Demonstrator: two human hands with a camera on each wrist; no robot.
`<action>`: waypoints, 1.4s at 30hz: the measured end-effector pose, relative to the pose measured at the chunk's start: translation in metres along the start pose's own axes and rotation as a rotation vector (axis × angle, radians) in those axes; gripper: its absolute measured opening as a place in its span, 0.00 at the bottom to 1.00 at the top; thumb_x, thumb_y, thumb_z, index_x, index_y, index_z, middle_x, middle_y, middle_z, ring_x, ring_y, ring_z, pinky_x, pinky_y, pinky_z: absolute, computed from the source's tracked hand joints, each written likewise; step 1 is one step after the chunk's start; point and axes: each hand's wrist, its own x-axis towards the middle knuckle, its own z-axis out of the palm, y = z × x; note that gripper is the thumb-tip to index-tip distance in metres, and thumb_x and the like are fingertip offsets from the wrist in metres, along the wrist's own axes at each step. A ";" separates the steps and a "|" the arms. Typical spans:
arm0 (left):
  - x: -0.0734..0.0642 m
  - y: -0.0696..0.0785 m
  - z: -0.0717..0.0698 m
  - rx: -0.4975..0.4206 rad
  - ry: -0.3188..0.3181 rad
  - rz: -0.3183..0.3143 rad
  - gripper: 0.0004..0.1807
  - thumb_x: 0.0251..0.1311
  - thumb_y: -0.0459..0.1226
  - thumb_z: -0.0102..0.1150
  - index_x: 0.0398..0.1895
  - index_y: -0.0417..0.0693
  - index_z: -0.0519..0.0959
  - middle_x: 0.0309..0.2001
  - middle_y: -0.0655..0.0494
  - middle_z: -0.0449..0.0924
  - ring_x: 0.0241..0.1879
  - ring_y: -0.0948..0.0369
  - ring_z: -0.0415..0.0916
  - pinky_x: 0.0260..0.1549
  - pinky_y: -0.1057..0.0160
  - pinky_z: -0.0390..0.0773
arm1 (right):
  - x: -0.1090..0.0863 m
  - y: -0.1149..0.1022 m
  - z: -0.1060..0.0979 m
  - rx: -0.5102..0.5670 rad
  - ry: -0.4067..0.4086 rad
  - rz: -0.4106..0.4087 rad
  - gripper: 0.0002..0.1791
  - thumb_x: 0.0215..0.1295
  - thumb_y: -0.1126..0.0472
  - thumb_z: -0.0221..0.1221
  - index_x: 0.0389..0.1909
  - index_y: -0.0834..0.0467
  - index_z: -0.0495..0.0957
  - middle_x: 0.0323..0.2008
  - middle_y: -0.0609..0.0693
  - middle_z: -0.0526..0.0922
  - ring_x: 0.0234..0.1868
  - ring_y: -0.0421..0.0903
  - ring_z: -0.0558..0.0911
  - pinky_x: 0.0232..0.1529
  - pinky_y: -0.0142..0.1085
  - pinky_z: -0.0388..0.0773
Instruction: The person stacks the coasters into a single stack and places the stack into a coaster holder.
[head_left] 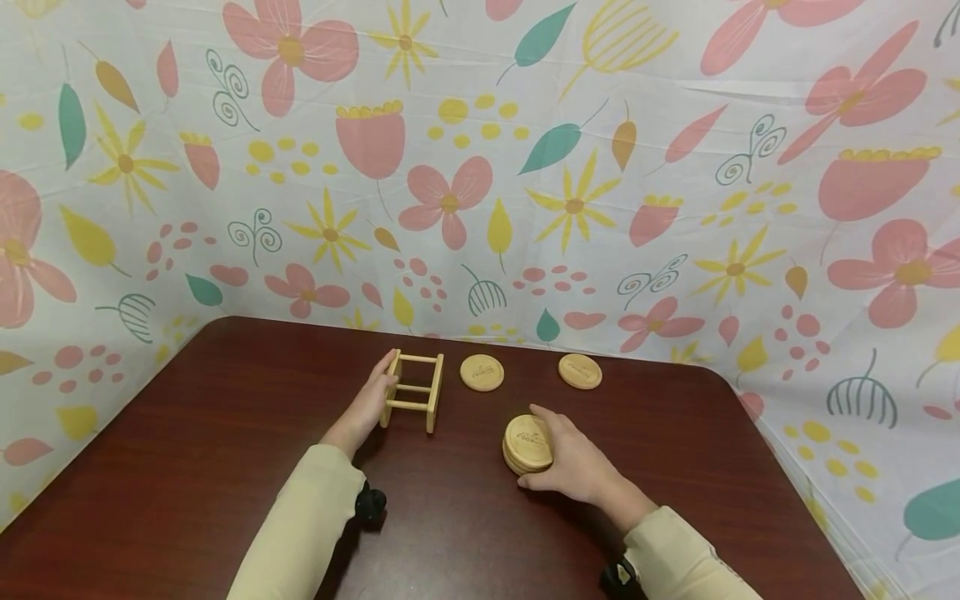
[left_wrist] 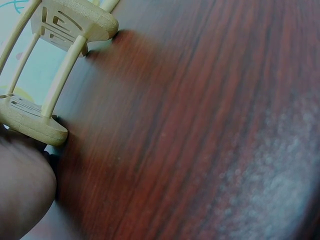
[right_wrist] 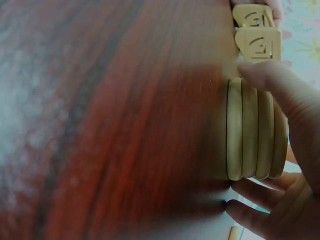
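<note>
A small light-wood coaster holder [head_left: 412, 406], with slotted end panels [right_wrist: 257, 45] joined by thin rods, stands on the table left of centre. My left hand [head_left: 370, 404] grips its left end panel; the thumb [left_wrist: 25, 185] shows large and blurred beside that panel. Several round wooden coasters [head_left: 528, 442] are stacked to the right of the holder, the top one bearing dark lettering. Around the right side of this stack my right hand [head_left: 573, 458] is curved, thumb on the near side and fingers on the far side. Seen edge-on, the stack [right_wrist: 250, 130] lies between thumb and fingers.
Two single coasters lie flat near the table's back edge, one coaster [head_left: 482, 372] right of the holder and another coaster [head_left: 580, 372] farther right. The dark reddish-brown table [head_left: 225, 433] meets a flower-printed cloth [head_left: 450, 167] behind.
</note>
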 end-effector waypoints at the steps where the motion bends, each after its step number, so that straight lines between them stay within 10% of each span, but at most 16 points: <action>1: 0.000 0.000 0.000 0.001 -0.001 -0.001 0.32 0.69 0.41 0.27 0.76 0.66 0.39 0.77 0.54 0.30 0.74 0.46 0.35 0.67 0.36 0.41 | 0.000 0.000 0.000 -0.001 -0.009 -0.004 0.59 0.34 0.45 0.75 0.70 0.55 0.57 0.63 0.56 0.68 0.59 0.50 0.73 0.58 0.47 0.71; 42: -0.004 0.001 0.000 0.000 -0.023 0.009 0.32 0.70 0.41 0.27 0.75 0.68 0.38 0.77 0.54 0.28 0.74 0.46 0.34 0.66 0.35 0.40 | 0.001 0.011 -0.010 0.140 0.072 0.000 0.50 0.48 0.36 0.66 0.68 0.55 0.61 0.60 0.57 0.71 0.58 0.54 0.75 0.56 0.51 0.72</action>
